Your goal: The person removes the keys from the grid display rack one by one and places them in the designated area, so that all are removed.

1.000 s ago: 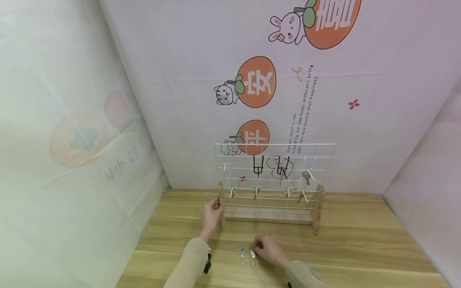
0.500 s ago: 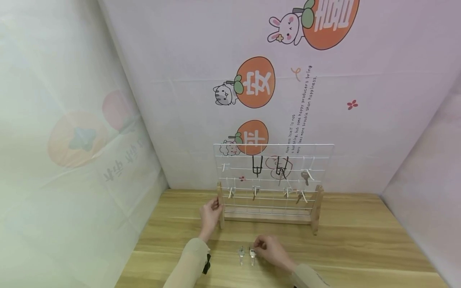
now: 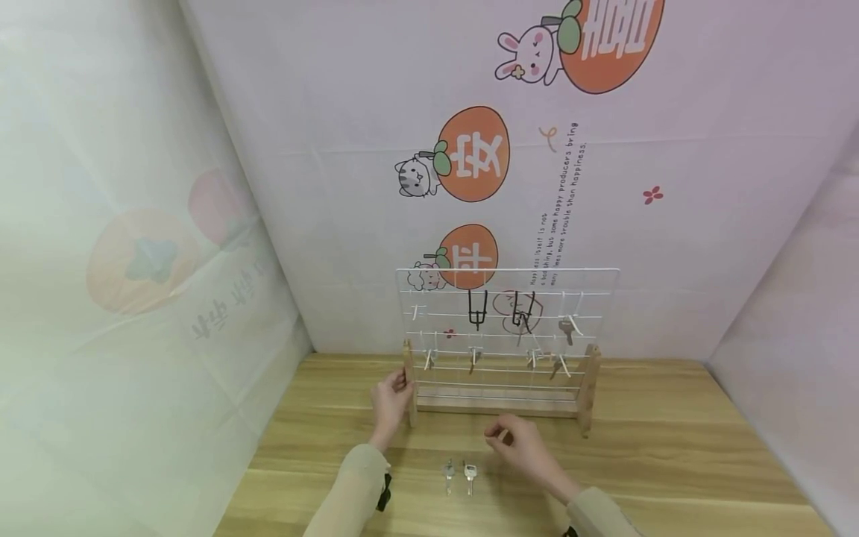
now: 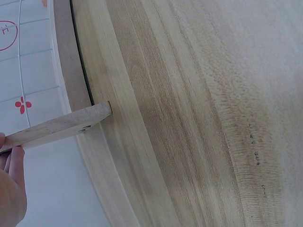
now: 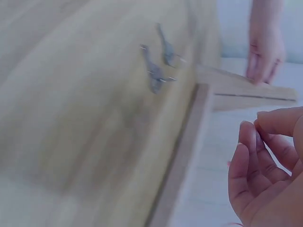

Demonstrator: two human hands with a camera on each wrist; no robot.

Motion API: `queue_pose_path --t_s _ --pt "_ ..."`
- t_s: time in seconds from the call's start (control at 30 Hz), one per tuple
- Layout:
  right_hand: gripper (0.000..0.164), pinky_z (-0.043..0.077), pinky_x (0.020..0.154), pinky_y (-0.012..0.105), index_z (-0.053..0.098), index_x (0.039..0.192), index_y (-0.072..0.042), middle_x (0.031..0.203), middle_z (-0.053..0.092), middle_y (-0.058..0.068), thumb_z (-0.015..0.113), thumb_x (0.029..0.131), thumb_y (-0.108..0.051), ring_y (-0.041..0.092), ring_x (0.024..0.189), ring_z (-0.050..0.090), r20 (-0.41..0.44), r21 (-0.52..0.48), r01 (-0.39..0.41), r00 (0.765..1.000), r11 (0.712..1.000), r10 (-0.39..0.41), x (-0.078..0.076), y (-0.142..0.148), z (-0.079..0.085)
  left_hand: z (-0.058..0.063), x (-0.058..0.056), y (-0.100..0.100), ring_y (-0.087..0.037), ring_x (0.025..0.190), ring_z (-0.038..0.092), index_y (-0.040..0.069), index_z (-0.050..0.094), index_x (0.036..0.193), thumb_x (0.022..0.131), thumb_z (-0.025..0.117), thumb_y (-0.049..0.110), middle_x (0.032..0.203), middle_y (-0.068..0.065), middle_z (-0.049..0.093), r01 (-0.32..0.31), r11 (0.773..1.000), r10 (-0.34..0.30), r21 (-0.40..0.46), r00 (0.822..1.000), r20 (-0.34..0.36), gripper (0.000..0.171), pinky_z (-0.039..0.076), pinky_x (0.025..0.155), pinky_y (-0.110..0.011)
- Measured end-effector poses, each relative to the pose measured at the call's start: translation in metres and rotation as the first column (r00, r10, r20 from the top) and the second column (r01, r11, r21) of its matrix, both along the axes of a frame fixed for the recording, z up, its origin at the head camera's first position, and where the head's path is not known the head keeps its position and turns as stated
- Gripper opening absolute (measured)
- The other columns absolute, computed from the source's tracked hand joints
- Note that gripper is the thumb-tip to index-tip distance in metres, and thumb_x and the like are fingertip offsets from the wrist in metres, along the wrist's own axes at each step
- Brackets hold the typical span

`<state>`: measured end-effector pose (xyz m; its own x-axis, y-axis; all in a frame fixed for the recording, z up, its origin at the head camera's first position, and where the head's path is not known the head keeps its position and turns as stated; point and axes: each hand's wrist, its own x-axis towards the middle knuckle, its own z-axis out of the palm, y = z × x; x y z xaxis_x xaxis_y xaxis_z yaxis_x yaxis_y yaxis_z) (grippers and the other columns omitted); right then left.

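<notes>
Head view: left hand gripped the left wooden post of the wire grid rack. Right hand, fingers curled with thumb to fingertips, hovered over the table; contents unclear. Two keys lay just beside it, untouched.

Wooden table before me, pale grain. Behind it, my pinkish backdrop printed with orange fruit, cat, rabbit; plain sheet at left
</notes>
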<state>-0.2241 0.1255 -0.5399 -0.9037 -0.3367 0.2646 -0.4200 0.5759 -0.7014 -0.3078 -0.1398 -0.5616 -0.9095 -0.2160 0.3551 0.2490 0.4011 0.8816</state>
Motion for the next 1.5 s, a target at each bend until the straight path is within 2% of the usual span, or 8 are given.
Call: queue_pose_path --t_s 0.27,0.5,0.67,0.93,1.17,1.37,1.5 --pt "0.009 0.056 0.06 0.014 0.07 0.094 -0.009 0.088 0.072 0.003 0.072 0.086 -0.005 0.001 0.069 0.06 -0.104 -0.05 0.099 0.989 0.994 -0.104 -0.008 0.017 0.043 0.0 0.001 0.0 -0.039 0.094 0.074 -0.012 0.067 0.111 0.083 0.071 -0.008 0.106 -0.03 0.071 -0.003 1.0 0.003 -0.005 1.0 0.002 0.029 0.066 0.08 -0.032" --pt "0.009 0.057 0.059 0.015 0.071 0.093 -0.009 0.088 0.073 0.005 0.072 0.086 -0.003 0.003 0.068 0.062 -0.222 -0.095 0.186 0.954 0.978 -0.203 -0.019 0.03 0.075 -0.001 0.001 -0.002 -0.039 0.094 0.074 -0.012 0.066 0.111 0.083 0.071 -0.008 0.105 -0.03 0.071 -0.002 1.0 0.002 0.005 1.0 0.011 0.029 0.066 0.079 -0.032" --pt "0.009 0.057 0.06 0.014 0.071 0.097 -0.006 0.091 0.074 0.01 0.072 0.088 -0.004 0.004 0.068 0.063 -0.265 -0.142 0.228 0.929 0.963 -0.259 -0.03 0.034 0.09 -0.001 0.001 -0.002 -0.039 0.094 0.074 -0.012 0.066 0.112 0.083 0.071 -0.008 0.105 -0.031 0.071 -0.003 1.0 0.003 0.011 1.0 0.009 0.03 0.066 0.079 -0.032" --pt "0.018 0.056 0.064 0.011 0.065 0.11 -0.002 0.107 0.071 0.015 0.066 0.093 -0.008 -0.002 0.073 0.06 -0.193 -0.258 0.3 0.915 0.918 -0.353 -0.044 0.034 0.103 -0.003 0.0 -0.002 -0.038 0.092 0.074 -0.012 0.067 0.11 0.081 0.073 -0.008 0.104 -0.031 0.071 -0.002 1.0 0.002 -0.004 1.0 -0.015 0.03 0.066 0.077 -0.028" --pt "0.026 0.056 0.058 0.011 0.061 0.12 -0.001 0.117 0.067 0.015 0.063 0.096 -0.01 -0.006 0.075 0.057 -0.122 -0.336 0.349 0.905 0.875 -0.408 -0.052 0.027 0.109 -0.002 0.001 -0.001 -0.038 0.091 0.074 -0.012 0.067 0.11 0.081 0.074 -0.008 0.103 -0.03 0.072 -0.011 1.0 0.011 -0.011 1.0 -0.02 0.03 0.066 0.077 -0.029" --pt "0.026 0.057 0.054 0.013 0.059 0.121 -0.001 0.119 0.065 0.015 0.062 0.095 -0.005 -0.004 0.073 0.057 -0.086 -0.381 0.359 0.904 0.852 -0.419 -0.059 0.025 0.112 0.0 0.001 0.0 -0.038 0.09 0.074 -0.011 0.067 0.109 0.081 0.073 -0.008 0.103 -0.031 0.071 -0.013 1.0 0.013 -0.01 1.0 -0.018 0.029 0.066 0.076 -0.03" --pt "0.026 0.055 0.055 0.01 0.06 0.119 0.0 0.118 0.066 0.016 0.063 0.094 -0.004 -0.006 0.073 0.056 -0.079 -0.384 0.379 0.895 0.842 -0.439 -0.064 0.025 0.114 0.002 0.001 0.001 -0.039 0.091 0.074 -0.012 0.067 0.109 0.081 0.073 -0.007 0.104 -0.031 0.071 -0.015 1.0 0.015 -0.011 1.0 -0.015 0.029 0.066 0.077 -0.031"
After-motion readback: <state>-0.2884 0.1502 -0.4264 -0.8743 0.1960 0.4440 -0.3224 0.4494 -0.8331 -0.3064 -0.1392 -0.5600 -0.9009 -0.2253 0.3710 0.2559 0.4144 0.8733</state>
